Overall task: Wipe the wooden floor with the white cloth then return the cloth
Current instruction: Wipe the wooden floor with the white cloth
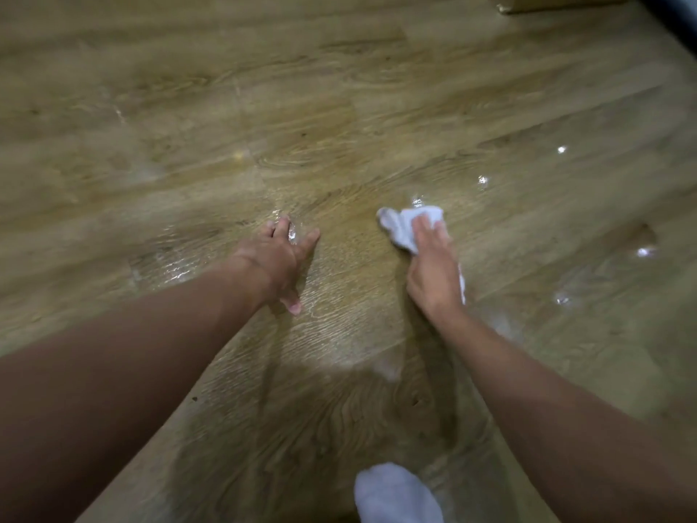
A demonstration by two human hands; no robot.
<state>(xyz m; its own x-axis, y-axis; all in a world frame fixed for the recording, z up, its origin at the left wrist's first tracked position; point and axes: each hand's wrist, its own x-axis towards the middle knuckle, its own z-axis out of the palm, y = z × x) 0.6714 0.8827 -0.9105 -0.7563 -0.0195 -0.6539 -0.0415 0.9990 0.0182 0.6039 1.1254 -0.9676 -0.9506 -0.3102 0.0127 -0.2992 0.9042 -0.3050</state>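
Two hands: both are down on the brown grained wooden floor (pixel 339 107), my left hand (pixel 281 258) and my right hand (pixel 433 266) apart, with bare boards between them.
Right hand: laid flat over the crumpled white cloth (pixel 405 224), fingers fairly straight, pressing it to the boards. I see no fingers curled round it, and the thumb is hidden.
Left hand: spread wide, palm down, holding nothing, bracing me on a glossy, wet-looking patch.
Cloth: under my right palm. Its bunched end pokes out ahead of the fingertips, away from me and slightly left, and a strip shows along the little-finger side. Its long axis runs roughly along my forearm.
Key relation: bright wet glints (pixel 482 180) lie ahead and to the right of the cloth, on the right hand's side and well apart from the left. I judge the next stroke goes that way.
Containers: none in view to take the cloth back. A brown box-like corner (pixel 528 5) at the far edge is cut off, its contents unseen.
Near edge: a blurred white rounded shape (pixel 396 492), maybe a sock; I cannot tell.
Stage: wiping, by my judgement; the return is not yet begun.
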